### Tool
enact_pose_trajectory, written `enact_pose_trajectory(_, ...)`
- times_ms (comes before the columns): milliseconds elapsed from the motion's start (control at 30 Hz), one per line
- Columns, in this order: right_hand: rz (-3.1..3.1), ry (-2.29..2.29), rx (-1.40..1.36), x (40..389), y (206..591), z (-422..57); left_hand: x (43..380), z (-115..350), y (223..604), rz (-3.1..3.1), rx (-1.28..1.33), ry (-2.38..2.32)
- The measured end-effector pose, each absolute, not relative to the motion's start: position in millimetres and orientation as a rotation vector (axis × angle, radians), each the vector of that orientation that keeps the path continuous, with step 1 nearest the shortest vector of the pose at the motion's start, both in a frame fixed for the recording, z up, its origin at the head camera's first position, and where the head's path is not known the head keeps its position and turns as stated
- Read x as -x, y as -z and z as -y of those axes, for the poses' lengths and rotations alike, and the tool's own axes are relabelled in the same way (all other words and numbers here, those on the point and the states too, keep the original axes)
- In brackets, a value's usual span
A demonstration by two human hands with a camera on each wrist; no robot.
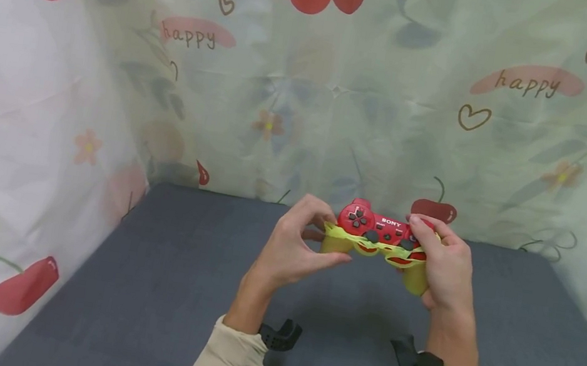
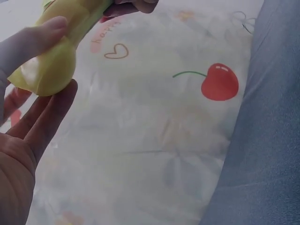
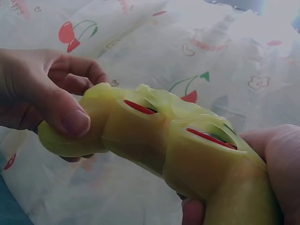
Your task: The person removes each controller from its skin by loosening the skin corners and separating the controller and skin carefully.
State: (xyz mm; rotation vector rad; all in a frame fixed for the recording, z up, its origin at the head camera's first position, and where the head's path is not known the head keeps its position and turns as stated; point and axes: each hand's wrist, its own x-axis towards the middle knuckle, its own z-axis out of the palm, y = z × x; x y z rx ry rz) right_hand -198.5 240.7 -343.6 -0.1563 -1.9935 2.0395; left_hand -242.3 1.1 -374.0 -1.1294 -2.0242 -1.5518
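Observation:
A red Sony game controller [image 1: 388, 224] is held up above the table, its button face turned toward the head camera. A yellow-green, see-through silicone cover [image 3: 136, 136] wraps its lower side and both handles, while the upper face shows bare. My left hand [image 1: 293, 243] pinches the covered left handle between thumb and fingers. My right hand [image 1: 449, 263] grips the right end, thumb on the upper face near the cover's edge and fingers behind. In the right wrist view, red shows through two openings in the cover, whose upper rim looks wrinkled.
Below the hands lies a dark grey-blue tabletop [image 1: 169, 291]. A pale curtain [image 1: 332, 113] with cherries, hearts and "happy" prints stands behind and at both sides. Black wrist mounts [image 1: 418, 358] sit at the cuffs of beige sleeves [image 1: 227, 356].

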Motion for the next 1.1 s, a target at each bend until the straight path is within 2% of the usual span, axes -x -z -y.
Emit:
enact_pose_trajectory(467,1.908,-2.132,0.155,198,342,-240,242,-4,375,2.081,1.116,1.567)
enact_pose_trajectory(900,2.005,-2.257,-0.247,195,338,-239,250,5,378,1.804,0.951,1.642)
enact_pose_trajectory(1100,2.155,-1.924,-0.44,190,338,-237,251,7,378,1.72,0.812,1.742)
